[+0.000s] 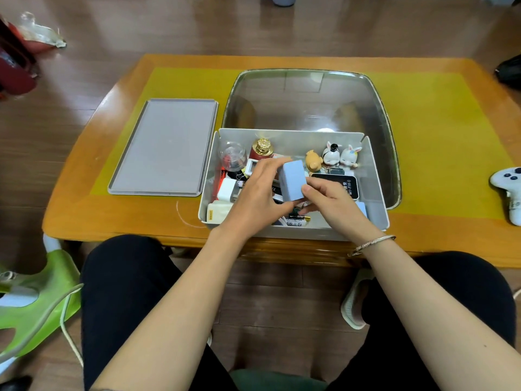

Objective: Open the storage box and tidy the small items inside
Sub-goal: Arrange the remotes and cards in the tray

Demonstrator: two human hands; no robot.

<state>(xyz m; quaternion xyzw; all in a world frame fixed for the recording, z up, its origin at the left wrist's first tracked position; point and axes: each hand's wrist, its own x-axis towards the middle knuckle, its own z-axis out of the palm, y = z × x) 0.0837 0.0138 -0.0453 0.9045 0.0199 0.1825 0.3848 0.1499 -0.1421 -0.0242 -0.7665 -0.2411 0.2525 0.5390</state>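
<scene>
The grey storage box point(377, 210) stands open at the table's near edge, its clear lid point(310, 100) swung back behind it. Both hands are over the box's middle and hold a light blue block point(293, 180) above the contents. My left hand point(258, 190) grips the block from the left and top. My right hand point(328, 201) pinches its lower right corner with the thumb. Inside lie a black Wi-Fi device point(345, 183), white adapters point(225, 190), batteries point(296, 220), a red bottle with a gold cap point(262, 149) and small figurines point(339, 156).
A flat grey tray point(166, 148) lies on the yellow mat point(439, 153) left of the box. A white game controller point(510, 190) sits at the table's right edge. A green stool point(39, 294) with a cord stands on the floor at left.
</scene>
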